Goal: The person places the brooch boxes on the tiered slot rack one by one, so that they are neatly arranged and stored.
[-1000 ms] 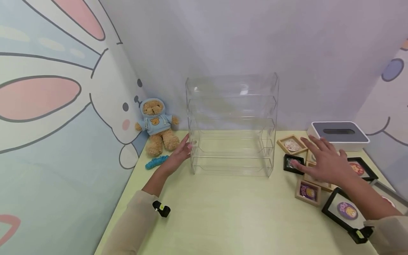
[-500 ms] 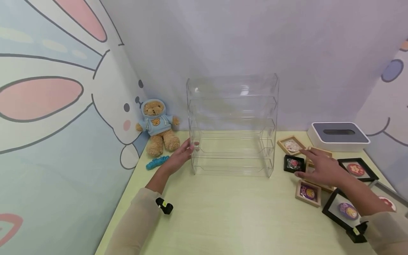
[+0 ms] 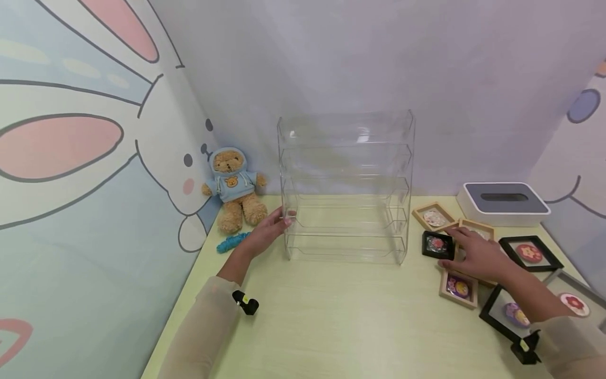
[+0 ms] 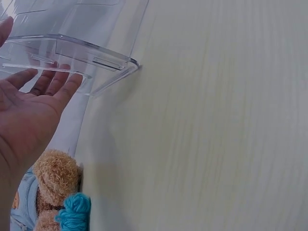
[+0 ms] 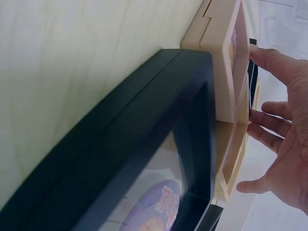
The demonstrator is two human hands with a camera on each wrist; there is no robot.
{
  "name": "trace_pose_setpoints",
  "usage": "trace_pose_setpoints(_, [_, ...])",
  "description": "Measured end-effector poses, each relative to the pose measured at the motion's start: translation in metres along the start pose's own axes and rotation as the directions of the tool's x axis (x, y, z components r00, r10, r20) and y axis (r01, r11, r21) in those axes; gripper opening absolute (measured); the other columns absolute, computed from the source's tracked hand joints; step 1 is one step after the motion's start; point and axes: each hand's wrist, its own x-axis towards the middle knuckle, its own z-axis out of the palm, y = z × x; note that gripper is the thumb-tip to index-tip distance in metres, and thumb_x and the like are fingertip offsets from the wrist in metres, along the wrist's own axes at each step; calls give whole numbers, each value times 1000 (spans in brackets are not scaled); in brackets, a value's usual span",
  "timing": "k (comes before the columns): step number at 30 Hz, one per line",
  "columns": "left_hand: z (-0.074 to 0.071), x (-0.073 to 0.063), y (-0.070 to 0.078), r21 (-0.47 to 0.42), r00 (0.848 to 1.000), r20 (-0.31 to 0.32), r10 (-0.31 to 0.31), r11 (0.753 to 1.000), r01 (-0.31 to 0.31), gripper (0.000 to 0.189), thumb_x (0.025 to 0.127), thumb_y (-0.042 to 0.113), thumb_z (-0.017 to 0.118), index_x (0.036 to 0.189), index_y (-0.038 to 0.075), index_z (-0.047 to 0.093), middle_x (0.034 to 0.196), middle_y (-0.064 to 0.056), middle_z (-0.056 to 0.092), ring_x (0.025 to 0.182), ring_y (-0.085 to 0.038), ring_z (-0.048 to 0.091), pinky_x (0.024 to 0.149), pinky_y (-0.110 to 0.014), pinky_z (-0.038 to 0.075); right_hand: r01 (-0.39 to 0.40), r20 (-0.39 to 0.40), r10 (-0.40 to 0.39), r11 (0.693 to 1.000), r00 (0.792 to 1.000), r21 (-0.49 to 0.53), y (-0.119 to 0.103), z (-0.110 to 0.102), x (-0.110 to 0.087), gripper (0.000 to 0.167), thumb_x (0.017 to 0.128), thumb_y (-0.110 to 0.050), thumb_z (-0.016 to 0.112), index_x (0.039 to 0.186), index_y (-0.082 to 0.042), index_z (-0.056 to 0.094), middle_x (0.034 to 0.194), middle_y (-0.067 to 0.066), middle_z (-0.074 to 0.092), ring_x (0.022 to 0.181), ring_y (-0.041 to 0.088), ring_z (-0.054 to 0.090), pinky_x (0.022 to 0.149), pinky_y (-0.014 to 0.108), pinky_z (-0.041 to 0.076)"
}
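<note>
A clear acrylic tiered rack [image 3: 345, 242] stands upright on the table. My left hand [image 3: 265, 235] rests at its left side, fingers fairly straight and touching the side panel; in the left wrist view some fingertips show through the plastic. My right hand [image 3: 480, 256] is over the cluster of small frames at the right, fingers spread and nearly straight, partly covering a wooden frame [image 3: 478, 229]. Beside its fingertips lie a small black frame [image 3: 437, 245] and a wooden frame with a purple badge [image 3: 458, 288]. Whether the right fingertips touch a frame is unclear.
Another wooden frame [image 3: 434, 217] lies behind. Larger black frames [image 3: 531, 253] and a grey one [image 3: 575, 287] lie to the right. A tissue box [image 3: 503, 202] stands at the back. A teddy bear [image 3: 233, 184] and blue yarn [image 3: 232, 242] are at the left.
My right hand has lowered toward the frames, and its fingers have drawn closer together. My left hand has shifted slightly right against the rack's side. The rack and frames look nearly unmoved.
</note>
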Motion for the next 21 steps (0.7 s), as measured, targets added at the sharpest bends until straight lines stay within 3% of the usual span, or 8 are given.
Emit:
trace_pose_setpoints(9, [0,5,-6,-143,999,-18,32,989,-34,63,116,19,56,172,3,33,176,-30,31,165,-44,33,137,-62,21,-7,5,7,1000,1000,18,2,3,6,99,90,-58,85,161,1,48,161,40,45,143,64,46,106,99,22])
trace_pose_setpoints(17, [0,7,-9,-227,998,9,63,972,-60,63,115,11,52,173,1,29,176,-34,23,167,-46,29,138,-61,17,-17,22,17,1000,1000,3,3,11,17,96,88,-57,88,155,3,55,155,37,50,134,65,56,102,99,26])
trace_pose_setpoints(21, [1,7,-8,-238,997,17,79,968,-73,65,115,10,50,173,-1,24,176,-36,20,167,-49,26,138,-62,15,-4,-6,4,1000,1000,0,0,11,19,94,87,-56,89,153,4,58,152,39,53,132,63,58,103,94,31])
